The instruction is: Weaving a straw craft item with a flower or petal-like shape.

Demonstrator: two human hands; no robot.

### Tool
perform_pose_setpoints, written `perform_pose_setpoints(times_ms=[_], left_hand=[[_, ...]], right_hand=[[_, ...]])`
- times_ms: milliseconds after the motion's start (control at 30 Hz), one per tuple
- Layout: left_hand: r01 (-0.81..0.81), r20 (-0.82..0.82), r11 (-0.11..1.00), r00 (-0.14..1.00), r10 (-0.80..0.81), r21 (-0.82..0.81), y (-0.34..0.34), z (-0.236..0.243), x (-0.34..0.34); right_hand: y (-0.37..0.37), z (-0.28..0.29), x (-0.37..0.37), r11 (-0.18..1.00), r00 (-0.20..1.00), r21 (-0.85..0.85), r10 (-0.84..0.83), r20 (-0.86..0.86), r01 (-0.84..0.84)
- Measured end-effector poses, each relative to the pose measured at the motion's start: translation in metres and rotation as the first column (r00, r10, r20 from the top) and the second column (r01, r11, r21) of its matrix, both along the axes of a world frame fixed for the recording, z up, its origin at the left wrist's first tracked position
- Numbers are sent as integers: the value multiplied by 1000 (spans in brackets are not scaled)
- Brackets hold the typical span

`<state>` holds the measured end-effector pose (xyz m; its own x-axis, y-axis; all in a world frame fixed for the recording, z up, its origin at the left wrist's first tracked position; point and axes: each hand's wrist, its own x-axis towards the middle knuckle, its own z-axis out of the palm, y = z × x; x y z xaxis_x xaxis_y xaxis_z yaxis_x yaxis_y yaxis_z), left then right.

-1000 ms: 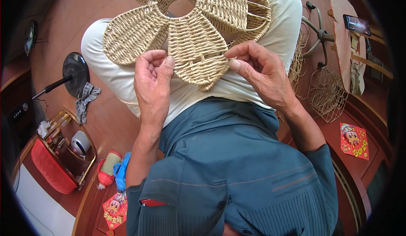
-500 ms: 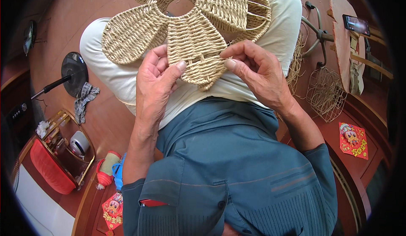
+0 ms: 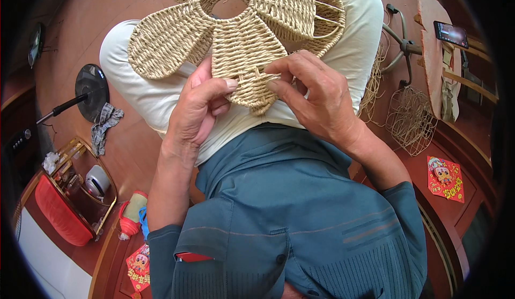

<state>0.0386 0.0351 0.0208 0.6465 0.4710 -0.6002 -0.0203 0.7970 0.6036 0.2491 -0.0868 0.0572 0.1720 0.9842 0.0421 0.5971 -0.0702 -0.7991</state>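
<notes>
A flower-shaped woven straw piece [image 3: 244,47] lies across my lap, its broad petals spreading from a braided ring around a round hole. The petal nearest me has a gap in its weave where upright strands show, with a small knotted bump at its tip. My left hand [image 3: 201,98] grips the left edge of this petal, thumb on top and fingers behind. My right hand [image 3: 316,92] is closed in a pinch at the petal's right edge, beside the gap. Whatever strand lies between its fingertips is too small to make out.
Coiled straw cord [image 3: 412,119] lies on the floor to the right, near a stand with a round board [image 3: 429,57] and a phone [image 3: 450,33]. At left are a black round base [image 3: 92,92], a crumpled cloth [image 3: 105,127] and a red-cushioned seat [image 3: 59,210].
My right hand has moved left and inward from the petal's outer right edge toward the gap in the weave. My left hand keeps its hold with a slight shift.
</notes>
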Motion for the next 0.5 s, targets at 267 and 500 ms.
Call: perform_pose_setpoints(times_ms=[267, 500], left_hand=[[-34, 112, 998, 993, 40, -52, -1, -5, 4], [50, -40, 978, 998, -43, 202, -2, 14, 3]], right_hand=[[18, -5, -10, 996, 993, 42, 71, 93, -75], [22, -9, -11, 991, 976, -13, 136, 170, -136]])
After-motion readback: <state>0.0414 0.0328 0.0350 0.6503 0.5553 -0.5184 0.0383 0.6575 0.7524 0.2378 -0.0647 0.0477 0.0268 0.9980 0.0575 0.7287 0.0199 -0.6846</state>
